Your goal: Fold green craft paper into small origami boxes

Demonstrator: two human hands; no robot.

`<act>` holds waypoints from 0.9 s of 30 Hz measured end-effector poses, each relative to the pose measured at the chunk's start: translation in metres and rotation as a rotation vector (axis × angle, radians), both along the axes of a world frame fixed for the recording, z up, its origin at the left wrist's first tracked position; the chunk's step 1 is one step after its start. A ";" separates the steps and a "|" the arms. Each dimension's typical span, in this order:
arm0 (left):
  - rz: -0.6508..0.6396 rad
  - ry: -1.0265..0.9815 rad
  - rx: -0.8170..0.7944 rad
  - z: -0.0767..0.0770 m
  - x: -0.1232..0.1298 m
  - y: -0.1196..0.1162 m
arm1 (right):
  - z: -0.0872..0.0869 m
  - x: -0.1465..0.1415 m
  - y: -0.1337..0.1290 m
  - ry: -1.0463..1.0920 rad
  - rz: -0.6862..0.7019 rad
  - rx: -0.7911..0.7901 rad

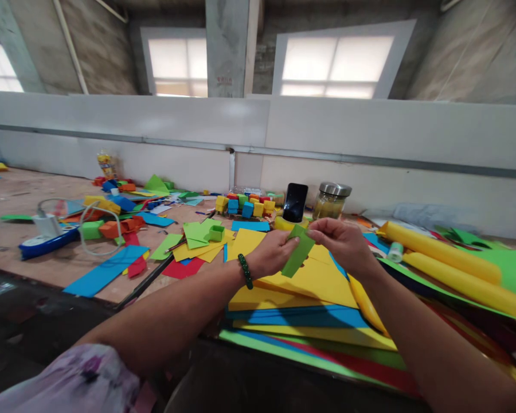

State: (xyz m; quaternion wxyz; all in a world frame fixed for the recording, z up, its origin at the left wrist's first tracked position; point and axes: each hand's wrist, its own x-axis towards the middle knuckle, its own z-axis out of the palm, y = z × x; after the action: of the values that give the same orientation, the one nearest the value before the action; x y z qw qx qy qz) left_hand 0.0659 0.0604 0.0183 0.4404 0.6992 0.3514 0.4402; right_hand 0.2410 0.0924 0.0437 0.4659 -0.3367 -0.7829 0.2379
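My left hand [272, 252], with a dark green bead bracelet at the wrist, grips a green paper strip [298, 250] along its left side. The fingers of my right hand [341, 240] are pinched together at the strip's upper right corner. Both hands hold it in the air above a stack of yellow sheets [313, 287]. Blue, green and red sheets show lower in that stack. To the left lie green paper pieces [196, 233] and a small open green paper box [217, 233].
Folded paper cubes [248, 210] sit behind the stack. A phone [295, 202] stands upright beside a lidded glass jar [332, 201]. Yellow rolls [445, 252] lie at the right. At the left are a blue power strip [49, 241] with a white cable and a blue sheet [107, 269].
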 end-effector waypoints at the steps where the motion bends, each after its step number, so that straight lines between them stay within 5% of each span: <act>1: 0.011 0.016 0.022 0.000 0.000 0.000 | 0.000 0.000 0.000 -0.001 -0.006 0.009; 6: 0.118 0.152 0.166 0.001 -0.002 0.000 | 0.000 -0.003 -0.003 -0.027 -0.061 0.065; 17: 0.088 0.116 0.054 -0.001 -0.002 0.003 | -0.001 -0.010 -0.011 -0.026 -0.089 0.097; 23: 0.071 0.064 0.043 -0.003 -0.003 0.008 | 0.004 -0.001 -0.005 0.128 0.062 -0.228; 27: 0.050 0.083 0.065 -0.003 -0.004 0.010 | 0.005 0.011 0.001 -0.011 0.155 -0.391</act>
State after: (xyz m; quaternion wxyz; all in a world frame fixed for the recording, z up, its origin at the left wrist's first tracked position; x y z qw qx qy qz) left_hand 0.0619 0.0700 0.0153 0.3915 0.7217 0.3722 0.4327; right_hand 0.2517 0.0935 0.0484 0.3676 -0.3609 -0.7479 0.4186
